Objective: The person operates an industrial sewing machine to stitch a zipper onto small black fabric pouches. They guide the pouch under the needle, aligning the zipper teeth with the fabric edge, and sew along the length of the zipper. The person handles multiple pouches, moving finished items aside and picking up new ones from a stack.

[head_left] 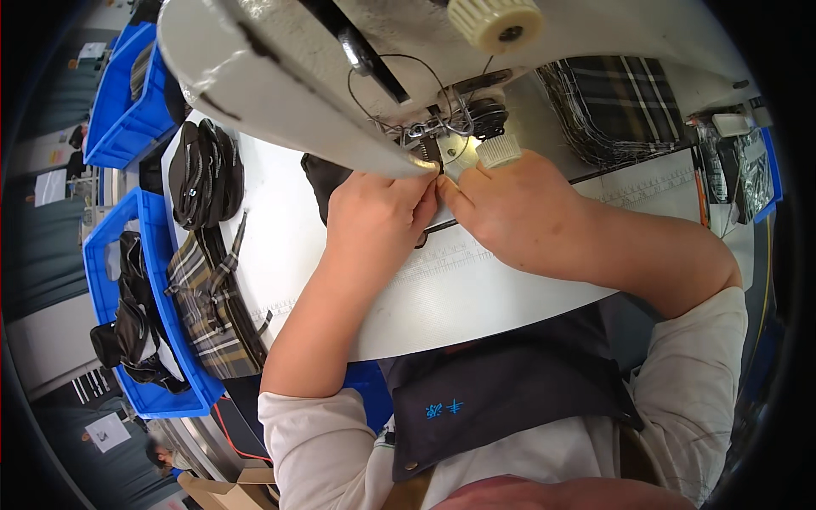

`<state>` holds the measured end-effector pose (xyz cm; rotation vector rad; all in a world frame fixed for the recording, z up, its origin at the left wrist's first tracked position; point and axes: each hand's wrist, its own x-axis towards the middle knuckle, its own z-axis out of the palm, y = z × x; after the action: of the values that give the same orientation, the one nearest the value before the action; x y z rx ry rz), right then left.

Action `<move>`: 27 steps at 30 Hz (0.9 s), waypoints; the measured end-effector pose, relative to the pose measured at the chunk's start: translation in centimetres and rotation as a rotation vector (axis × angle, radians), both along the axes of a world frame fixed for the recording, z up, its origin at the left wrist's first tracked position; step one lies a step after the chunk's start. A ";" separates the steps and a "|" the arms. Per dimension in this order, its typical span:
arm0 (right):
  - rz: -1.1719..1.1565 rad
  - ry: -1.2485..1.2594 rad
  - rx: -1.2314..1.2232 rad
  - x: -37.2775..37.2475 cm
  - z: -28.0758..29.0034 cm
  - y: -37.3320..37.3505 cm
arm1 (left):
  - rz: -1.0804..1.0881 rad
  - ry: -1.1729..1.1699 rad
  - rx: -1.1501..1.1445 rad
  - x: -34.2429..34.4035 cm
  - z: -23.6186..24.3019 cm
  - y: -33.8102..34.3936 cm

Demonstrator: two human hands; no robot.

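Observation:
Both my hands meet at the needle area of a white sewing machine point(280, 76). My left hand point(374, 212) is closed, its thumb and forefinger pinched just in front of the presser foot point(431, 153). Against it, fingertip to fingertip, my right hand point(514, 208) is pinched too, its knuckles beside a ribbed white knob point(499, 151). A black fabric piece point(320, 180) pokes out left of my left hand, and a dark edge shows between the hands. My fingers hide most of what they pinch.
On the white table point(374, 314), black pouch-like pieces point(206, 174) and plaid fabric point(208, 314) lie left. Plaid panels point(625, 106) are stacked at the back right. Blue bins point(144, 404) stand beyond the left edge. A ruler strip point(450, 259) runs along the table.

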<state>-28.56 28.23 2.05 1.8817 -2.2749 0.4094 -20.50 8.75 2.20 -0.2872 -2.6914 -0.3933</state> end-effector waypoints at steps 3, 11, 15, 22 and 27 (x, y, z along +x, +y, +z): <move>0.000 0.004 0.000 0.1 0.1 0.0 | -0.020 0.007 0.003 -0.1 -0.1 -0.2; -0.004 0.018 0.030 0.2 0.2 -0.1 | -0.071 -0.001 -0.020 -0.1 0.5 0.1; -0.020 0.025 0.056 0.2 0.2 -0.1 | -0.069 -0.026 -0.032 -0.2 0.4 0.2; -0.072 0.038 -0.022 -0.4 -0.2 -0.5 | -0.012 -0.035 -0.064 -0.6 0.5 0.5; -0.076 0.034 -0.071 -0.7 -0.2 -0.5 | 0.015 -0.001 0.010 -0.8 0.8 0.5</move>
<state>-29.30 27.70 1.87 1.7494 -2.2705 0.4373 -21.27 9.27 3.02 -0.2637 -2.6898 -0.4025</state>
